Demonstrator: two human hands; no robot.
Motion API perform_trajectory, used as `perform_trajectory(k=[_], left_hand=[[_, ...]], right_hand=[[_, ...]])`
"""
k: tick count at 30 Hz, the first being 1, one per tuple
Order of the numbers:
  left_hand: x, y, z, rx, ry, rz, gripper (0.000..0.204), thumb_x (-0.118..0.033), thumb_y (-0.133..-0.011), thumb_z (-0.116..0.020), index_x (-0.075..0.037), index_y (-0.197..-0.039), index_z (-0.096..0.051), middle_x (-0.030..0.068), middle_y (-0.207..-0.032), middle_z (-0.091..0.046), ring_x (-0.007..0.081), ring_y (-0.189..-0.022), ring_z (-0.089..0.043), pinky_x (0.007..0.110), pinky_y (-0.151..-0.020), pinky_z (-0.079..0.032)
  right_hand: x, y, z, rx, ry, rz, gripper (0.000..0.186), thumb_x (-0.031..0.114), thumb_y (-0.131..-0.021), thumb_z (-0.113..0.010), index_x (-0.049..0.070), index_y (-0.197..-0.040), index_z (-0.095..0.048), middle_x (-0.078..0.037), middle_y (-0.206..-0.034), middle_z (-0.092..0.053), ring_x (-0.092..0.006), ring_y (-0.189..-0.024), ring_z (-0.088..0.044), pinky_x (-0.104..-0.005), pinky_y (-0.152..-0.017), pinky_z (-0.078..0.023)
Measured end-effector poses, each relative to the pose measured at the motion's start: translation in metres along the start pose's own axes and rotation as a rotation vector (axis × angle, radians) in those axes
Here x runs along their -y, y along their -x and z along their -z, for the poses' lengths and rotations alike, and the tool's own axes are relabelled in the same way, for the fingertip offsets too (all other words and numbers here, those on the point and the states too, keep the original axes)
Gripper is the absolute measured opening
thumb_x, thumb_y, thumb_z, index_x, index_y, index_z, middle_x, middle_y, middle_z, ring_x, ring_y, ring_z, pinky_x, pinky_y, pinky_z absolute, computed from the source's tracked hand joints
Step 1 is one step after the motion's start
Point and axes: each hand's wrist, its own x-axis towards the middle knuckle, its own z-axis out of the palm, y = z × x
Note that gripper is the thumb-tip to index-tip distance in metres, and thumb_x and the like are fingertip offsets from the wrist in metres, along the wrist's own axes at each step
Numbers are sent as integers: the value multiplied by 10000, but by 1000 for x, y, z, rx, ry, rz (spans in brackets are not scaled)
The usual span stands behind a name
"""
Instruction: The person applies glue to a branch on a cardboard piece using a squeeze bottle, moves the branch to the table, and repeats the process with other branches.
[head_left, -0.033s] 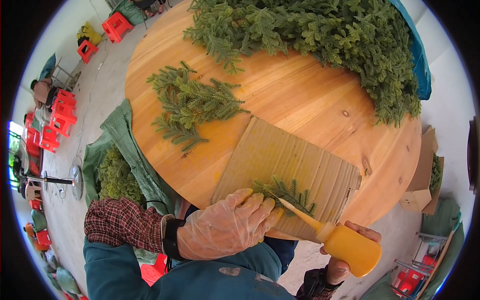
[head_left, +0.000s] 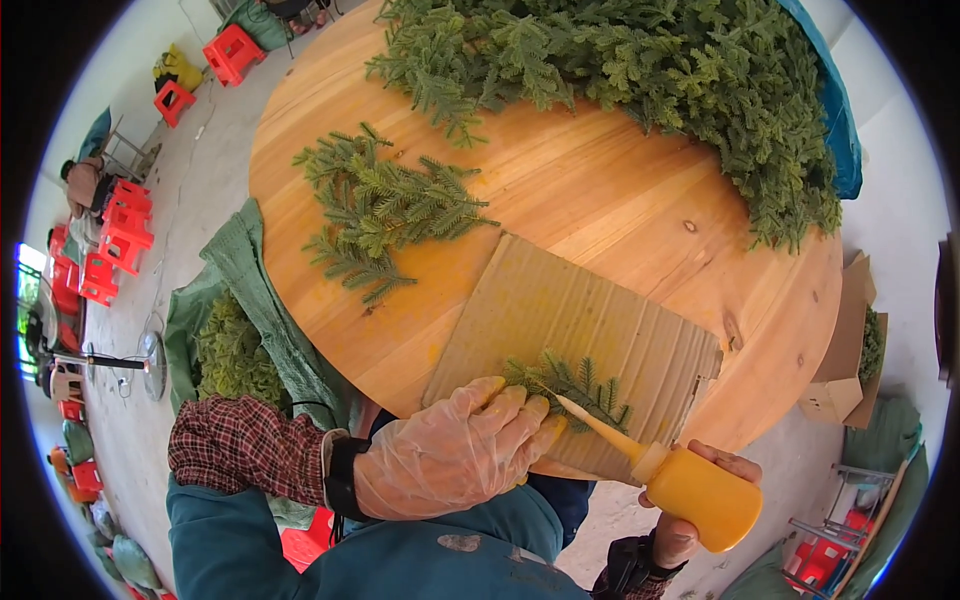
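Note:
A small green fir sprig [head_left: 592, 393] lies on a corrugated cardboard sheet [head_left: 580, 310] at the near edge of a round wooden table. My left hand [head_left: 455, 447], in a clear, yellow-smudged glove, bends its fingers over the sprig's left end and grips it there; the exact pinch is partly hidden. In my right hand [head_left: 690, 515] is a yellow squeeze bottle [head_left: 708, 500] with a long tapered nozzle, tilted toward the upper left. The nozzle's tip sits at the sprig, close to my left fingertips. Whether it touches the needles, I cannot tell.
Loose fir sprigs [head_left: 385, 200] lie left of the cardboard. A large heap of them [head_left: 640, 70] covers the table's [head_left: 640, 200] far side, beside a blue sheet [head_left: 842, 130]. A green woven sack [head_left: 245, 255] stands left, a cardboard box [head_left: 840, 375] right. Red stools [head_left: 125, 225] stand beyond.

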Motion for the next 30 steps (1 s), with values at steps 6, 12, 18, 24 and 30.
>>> perform_trajectory(k=[6,12,18,24,30], left_hand=[[0,-1,-4,-36,-41,19,523,-348,-777,-647,-41,-1198,-604,92,-1130,-620,231,-1043,-590,380,-937,-438],[1,-2,0,-25,10,-1,385,-237,-859,-554,8,-1150,-608,128,-1115,-606,269,-1029,-561,392,-919,-424],[1,-4,3,1,-15,-14,382,-238,-844,-561,10,-1130,-619,127,-1100,-614,270,-1022,-562,395,-928,-416],[2,-5,1,-15,-23,-17,359,-236,-829,-566,8,-1081,-646,125,-1074,-632,268,-1004,-569,398,-930,-416],[2,-5,1,-19,-7,-14,345,-234,-822,-567,11,-1047,-656,126,-1071,-638,265,-997,-573,408,-931,-414]], right_hand=[[21,-2,-3,-42,-36,-138,963,674,-611,-772,-15,-1173,-401,-170,-1065,-564,-295,-898,-662,-327,-604,-562],[28,-2,2,-67,-94,-185,897,585,-603,-848,12,-1122,-394,-185,-1016,-649,-295,-943,-652,-368,-868,-507],[11,5,19,-57,40,-56,995,710,-613,-743,-13,-1196,-386,-163,-1085,-556,-293,-878,-667,-309,-470,-591],[12,8,16,-20,0,-38,1005,713,-598,-746,-12,-1196,-391,-166,-1082,-563,-289,-900,-665,-316,-489,-599],[20,0,-2,-16,-46,-98,958,640,-591,-802,3,-1170,-382,-178,-1062,-592,-293,-908,-664,-341,-610,-570]])
